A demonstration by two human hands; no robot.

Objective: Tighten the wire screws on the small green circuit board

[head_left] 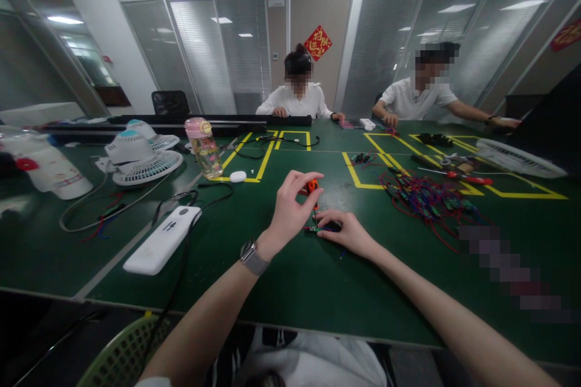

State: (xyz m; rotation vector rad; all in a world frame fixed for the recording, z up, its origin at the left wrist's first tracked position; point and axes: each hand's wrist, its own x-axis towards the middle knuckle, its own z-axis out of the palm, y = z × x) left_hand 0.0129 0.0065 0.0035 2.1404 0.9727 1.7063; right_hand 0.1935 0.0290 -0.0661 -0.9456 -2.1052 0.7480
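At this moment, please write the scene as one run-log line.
left hand: holds orange-handled screwdriver | right hand: holds small circuit board | tangled wires: on green table, right side

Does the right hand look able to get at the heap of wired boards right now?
Probably yes: only green tabletop seems to lie between the right hand and the heap of wired boards, though its fingers are at a small circuit board.
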